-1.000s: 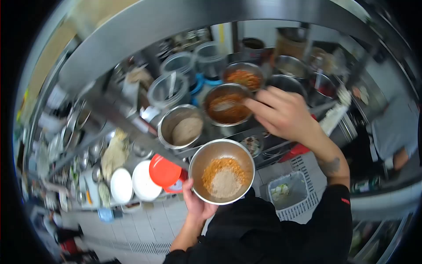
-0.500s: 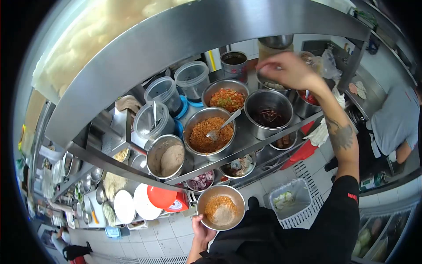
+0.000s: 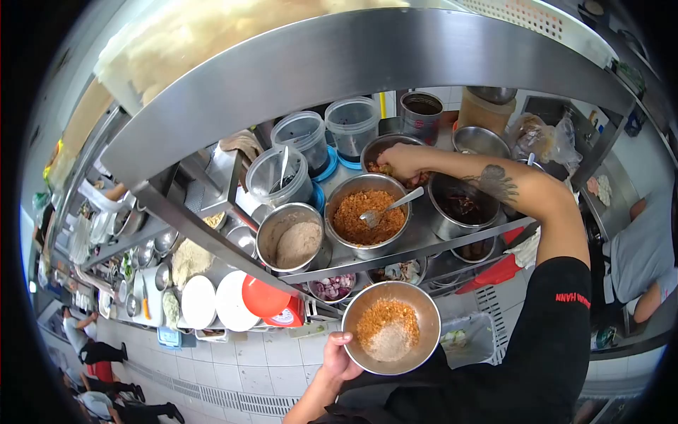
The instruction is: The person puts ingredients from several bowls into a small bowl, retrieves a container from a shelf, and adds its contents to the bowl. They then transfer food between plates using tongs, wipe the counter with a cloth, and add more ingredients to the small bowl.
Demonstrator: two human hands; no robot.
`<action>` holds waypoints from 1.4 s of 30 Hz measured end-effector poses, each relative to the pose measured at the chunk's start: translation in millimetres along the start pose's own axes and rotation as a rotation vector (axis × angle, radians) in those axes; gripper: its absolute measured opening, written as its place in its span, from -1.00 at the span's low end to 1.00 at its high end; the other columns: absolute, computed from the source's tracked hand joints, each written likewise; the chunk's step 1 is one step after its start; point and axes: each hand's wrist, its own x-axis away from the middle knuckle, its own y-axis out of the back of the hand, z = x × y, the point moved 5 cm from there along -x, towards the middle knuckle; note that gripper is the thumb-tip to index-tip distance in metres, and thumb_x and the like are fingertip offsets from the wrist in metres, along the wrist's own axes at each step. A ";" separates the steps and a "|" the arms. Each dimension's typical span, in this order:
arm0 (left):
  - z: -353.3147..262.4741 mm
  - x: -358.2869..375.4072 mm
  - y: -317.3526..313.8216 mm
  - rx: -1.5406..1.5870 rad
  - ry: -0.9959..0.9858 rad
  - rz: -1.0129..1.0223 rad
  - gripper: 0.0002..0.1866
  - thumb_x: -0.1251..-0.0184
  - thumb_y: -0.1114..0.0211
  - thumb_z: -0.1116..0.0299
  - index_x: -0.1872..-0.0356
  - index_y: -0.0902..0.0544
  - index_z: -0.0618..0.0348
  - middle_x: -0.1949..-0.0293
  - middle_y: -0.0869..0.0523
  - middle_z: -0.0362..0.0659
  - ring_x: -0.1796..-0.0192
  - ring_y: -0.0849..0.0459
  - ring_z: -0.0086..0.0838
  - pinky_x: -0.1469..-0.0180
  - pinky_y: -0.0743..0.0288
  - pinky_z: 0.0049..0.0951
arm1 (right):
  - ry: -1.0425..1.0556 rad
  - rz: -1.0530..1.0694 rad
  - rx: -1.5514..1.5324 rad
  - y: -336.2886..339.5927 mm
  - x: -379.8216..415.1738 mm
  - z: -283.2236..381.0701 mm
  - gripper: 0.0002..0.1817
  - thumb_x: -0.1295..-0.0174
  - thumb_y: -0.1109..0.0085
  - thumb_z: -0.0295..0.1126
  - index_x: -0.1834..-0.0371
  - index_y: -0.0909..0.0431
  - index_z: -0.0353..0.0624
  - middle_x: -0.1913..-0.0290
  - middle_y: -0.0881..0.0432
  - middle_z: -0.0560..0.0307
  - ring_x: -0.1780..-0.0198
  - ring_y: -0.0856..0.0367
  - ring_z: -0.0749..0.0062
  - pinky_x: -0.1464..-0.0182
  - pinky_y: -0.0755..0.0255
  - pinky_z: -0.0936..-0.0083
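My left hand (image 3: 340, 359) grips the rim of a steel bowl (image 3: 425, 311), thumb over the edge. Inside it lie an orange crumbly mix (image 3: 388, 311) and a pale brown powder (image 3: 390, 343). My right hand (image 3: 404, 164) reaches down into the bowl of diced red and green vegetables (image 3: 376, 168); its fingertips are hidden there. Just in front stands a bowl of orange crumbs (image 3: 360, 210) with a spoon (image 3: 395, 205) in it. A pot of dark red sauce (image 3: 459, 205) sits under my right forearm. To the left is a pot of pale powder (image 3: 298, 244).
Clear plastic tubs (image 3: 300, 138) stand behind the bowls. A steel rail (image 3: 395, 260) runs along the shelf's front. Lower left are a red scale (image 3: 288, 316) and white plates (image 3: 199, 302). At the right edge is a co-worker (image 3: 639, 247); other people are far left.
My right hand has moved left and down from above the back bowls into the diced vegetables. My left hand still holds the steel bowl, and the view has shifted.
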 end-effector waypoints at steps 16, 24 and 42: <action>-38.9 -27.7 -45.9 0.206 0.018 0.276 -0.33 -0.31 -0.06 0.11 -0.37 -0.28 0.32 -0.31 -0.46 0.11 -0.35 -0.45 -0.10 -0.43 -0.25 -0.08 | 0.205 0.000 -0.385 89.7 93.8 68.4 -0.86 0.00 -0.16 -0.54 0.34 -0.49 -0.28 0.57 -0.49 0.22 0.65 -0.35 0.68 0.67 -0.22 0.66; -41.3 -33.1 -50.4 0.187 0.064 0.290 -0.31 -0.33 0.01 0.04 -0.39 -0.25 0.28 -0.31 -0.45 0.10 -0.29 -0.52 -0.08 -0.31 -0.42 -0.03 | 0.594 0.107 -0.036 7.1 199.8 143.0 -0.66 0.10 -0.32 -0.51 0.17 -0.59 -0.20 0.24 -0.59 0.16 0.32 -0.61 0.49 0.35 -0.53 0.59; -0.8 -40.9 -39.6 0.166 -0.029 0.181 -0.38 -0.35 -0.03 0.07 -0.34 -0.30 0.23 -0.24 -0.51 0.02 -0.23 -0.58 -0.14 -0.21 -0.55 -0.01 | 0.708 -0.494 0.206 -95.0 257.5 142.0 -0.88 -0.14 -0.25 -0.48 0.32 -0.57 -0.30 0.09 -0.59 -0.05 -0.02 -0.56 0.04 0.02 -0.47 0.19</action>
